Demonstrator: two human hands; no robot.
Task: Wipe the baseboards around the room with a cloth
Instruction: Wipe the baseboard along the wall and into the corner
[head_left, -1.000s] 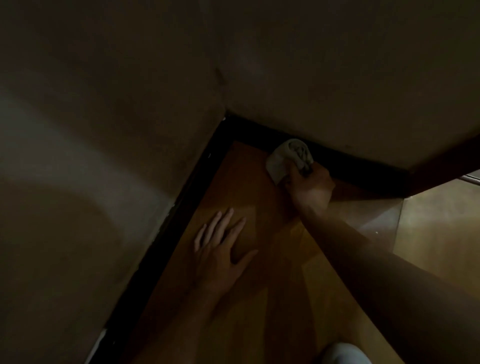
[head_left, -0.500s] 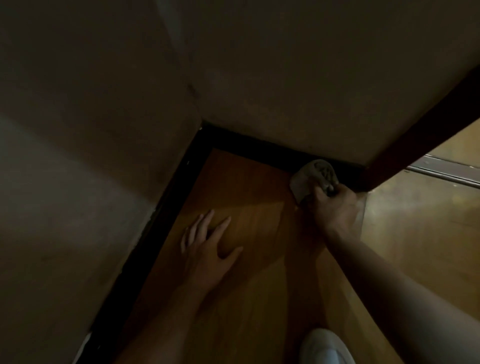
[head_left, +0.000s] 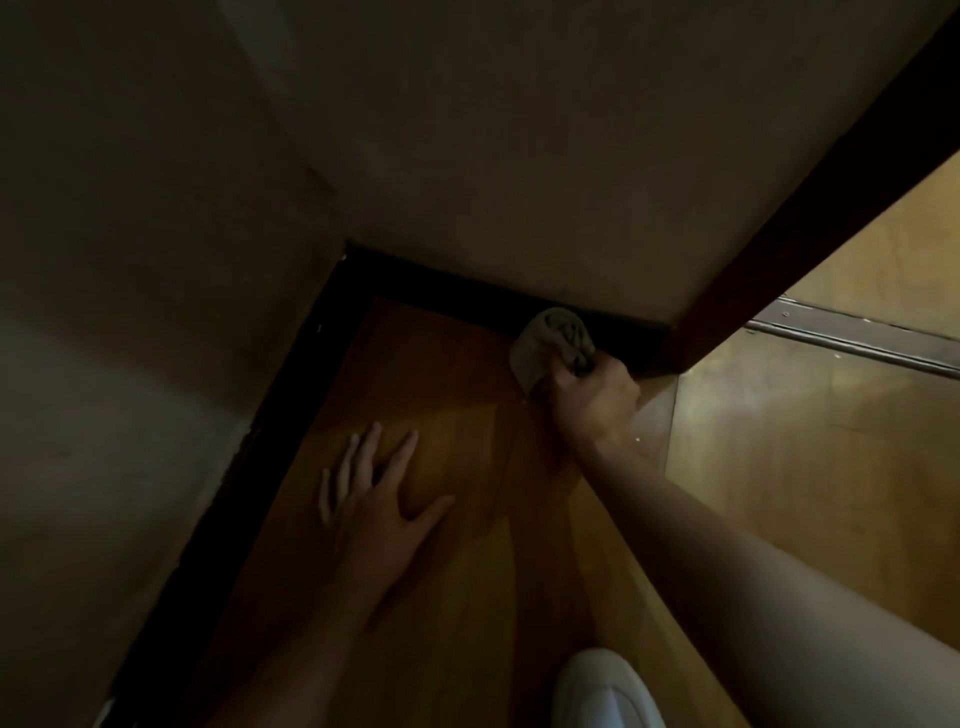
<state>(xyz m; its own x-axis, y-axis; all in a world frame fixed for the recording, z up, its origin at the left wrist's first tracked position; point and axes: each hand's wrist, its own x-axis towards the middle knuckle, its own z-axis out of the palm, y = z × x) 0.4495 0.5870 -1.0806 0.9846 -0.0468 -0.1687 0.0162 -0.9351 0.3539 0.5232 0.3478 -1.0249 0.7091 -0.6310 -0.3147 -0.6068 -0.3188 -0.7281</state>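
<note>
Dim wooden floor (head_left: 457, 597) meets dark baseboard (head_left: 447, 293) at the room's corner. My right hand (head_left: 592, 400) grips the bunched cloth (head_left: 550, 345), pressing it against the far baseboard near the doorframe (head_left: 810, 218); my left hand (head_left: 379, 509) lies spread flat on the floor, probably bracing me.

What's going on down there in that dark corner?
Someone is cleaning the bottom edge of the wall. Their right hand grips a bunched-up cloth and holds it against the dark baseboard, close to the door frame. Their left hand rests flat on the wooden floor, fingers spread. The baseboard also runs along the left wall from the corner.
</note>
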